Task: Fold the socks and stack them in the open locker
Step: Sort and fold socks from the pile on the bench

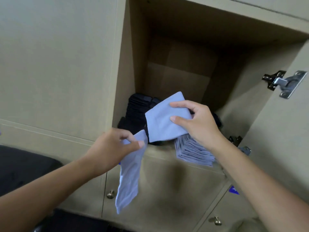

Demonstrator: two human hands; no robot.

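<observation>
Right hand [197,122] pinches a smooth folded blue sock [165,118]; left hand [115,148] grips a limp one [129,173] at seven o'clock, below the locker [242,97] edge.

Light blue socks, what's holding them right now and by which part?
The left hand pinches the hanging sock at its top end. The right hand grips the folded sock by its right edge, in front of the open locker.

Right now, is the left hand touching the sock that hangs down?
Touching. The head view shows the left hand pinching the top edge of the hanging sock between thumb and fingers.
</observation>
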